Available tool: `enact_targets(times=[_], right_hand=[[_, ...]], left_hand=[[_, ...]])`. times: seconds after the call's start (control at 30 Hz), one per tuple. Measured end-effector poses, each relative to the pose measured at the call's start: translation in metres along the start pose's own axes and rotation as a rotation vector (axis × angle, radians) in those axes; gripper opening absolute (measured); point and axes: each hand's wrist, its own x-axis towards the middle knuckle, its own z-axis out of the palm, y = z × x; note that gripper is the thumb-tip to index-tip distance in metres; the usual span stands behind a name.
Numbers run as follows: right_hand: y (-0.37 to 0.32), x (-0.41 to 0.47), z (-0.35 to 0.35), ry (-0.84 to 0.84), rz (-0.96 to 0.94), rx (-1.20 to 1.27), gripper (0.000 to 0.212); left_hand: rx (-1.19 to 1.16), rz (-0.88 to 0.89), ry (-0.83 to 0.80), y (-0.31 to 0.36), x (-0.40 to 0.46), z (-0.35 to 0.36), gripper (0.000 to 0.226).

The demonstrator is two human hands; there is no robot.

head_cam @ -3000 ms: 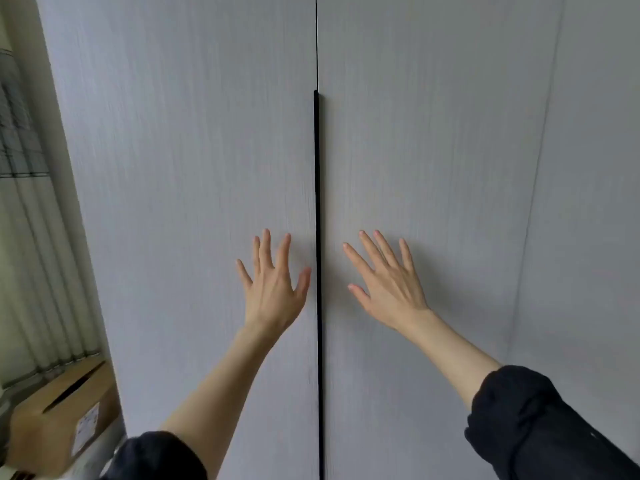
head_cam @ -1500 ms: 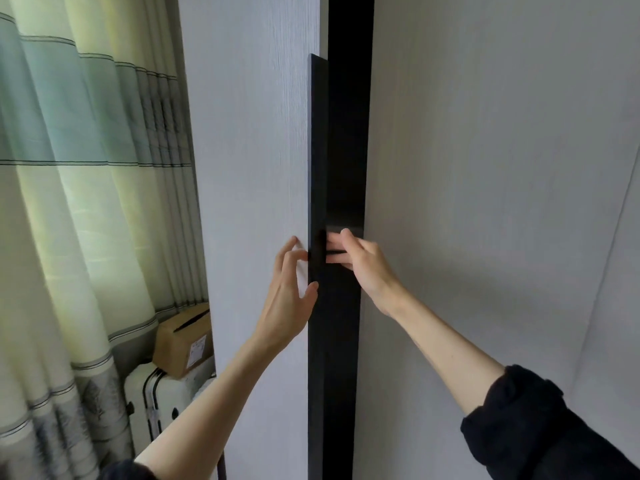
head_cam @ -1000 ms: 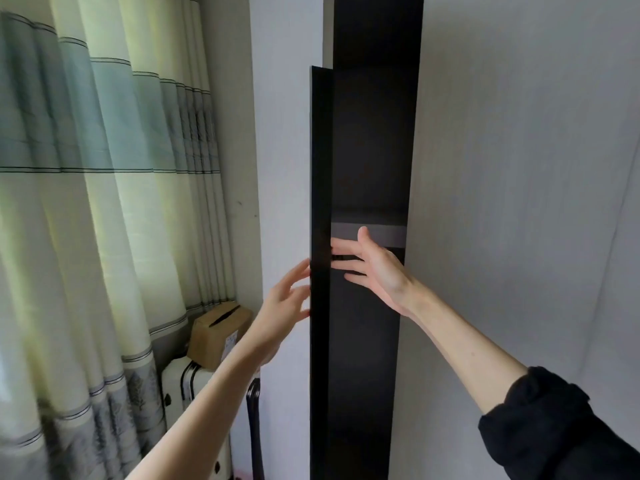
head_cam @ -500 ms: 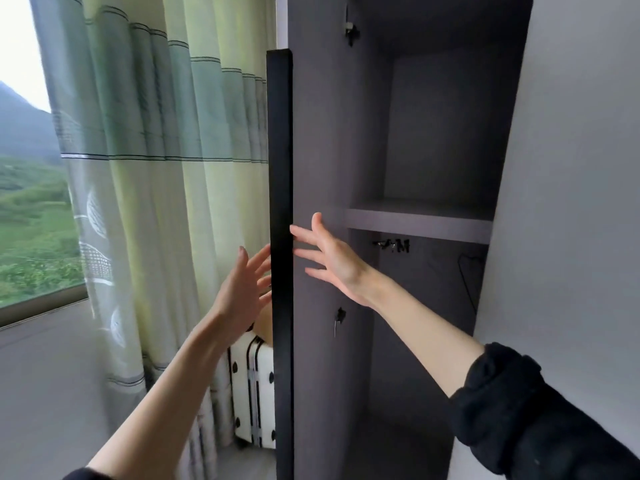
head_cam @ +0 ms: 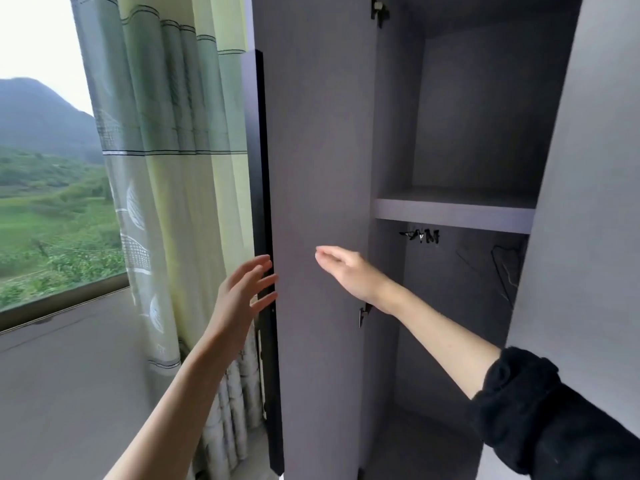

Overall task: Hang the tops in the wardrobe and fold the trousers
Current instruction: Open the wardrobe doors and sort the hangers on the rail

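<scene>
We note the wardrobe (head_cam: 460,140) at centre-right with its left door (head_cam: 318,202) swung open, our left hand (head_cam: 239,299) with fingers spread at the door's dark edge, our right hand (head_cam: 346,271) relaxed, grasping nothing, before the door's inner face, wire hangers (head_cam: 505,268) below the shelf (head_cam: 453,213).

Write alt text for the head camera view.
Two bare hands reach toward an open wardrobe door: the left hand at its dark outer edge, the right hand open before its inner face. Inside are a shelf and wire hangers; a curtain hangs left.
</scene>
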Motion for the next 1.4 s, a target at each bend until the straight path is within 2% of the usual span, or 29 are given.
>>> enact_targets(times=[0.23,0.4,0.57,0.73,0.93,1.07,1.17,1.3,1.4], right_hand=[[0.074,-0.04,-0.074,0.175,-0.021,-0.497,0.045],[0.133,-0.059,-0.163,0.349,0.082,-0.879,0.054],[0.187,-0.072,-0.248,0.49,0.223,-1.158,0.06],[0.215,-0.068,-0.319,0.589,0.276,-1.385,0.076],[0.238,-0.051,-0.343,0.658,0.409,-1.535,0.104],[0.242,-0.047,-0.344,0.679,0.394,-1.573,0.108],[0.238,-0.052,-0.339,0.67,0.385,-1.527,0.103],[0.224,-0.065,-0.326,0.696,0.303,-1.375,0.088],[0.213,-0.084,-0.31,0.706,0.258,-1.231,0.084]], left_hand=[[0.144,-0.048,-0.179,-0.035,0.001,0.09,0.017],[0.211,-0.076,-0.334,-0.081,0.024,0.187,0.024],[0.233,-0.085,-0.469,-0.122,0.058,0.285,0.03],[0.222,-0.054,-0.575,-0.139,0.095,0.378,0.038],[0.058,-0.08,-0.629,-0.129,0.13,0.452,0.043],[-0.054,-0.073,-0.682,-0.121,0.133,0.47,0.035],[-0.098,-0.144,-0.697,-0.121,0.136,0.467,0.037],[-0.134,-0.191,-0.746,-0.118,0.132,0.45,0.042],[-0.207,-0.211,-0.79,-0.115,0.116,0.433,0.041]])
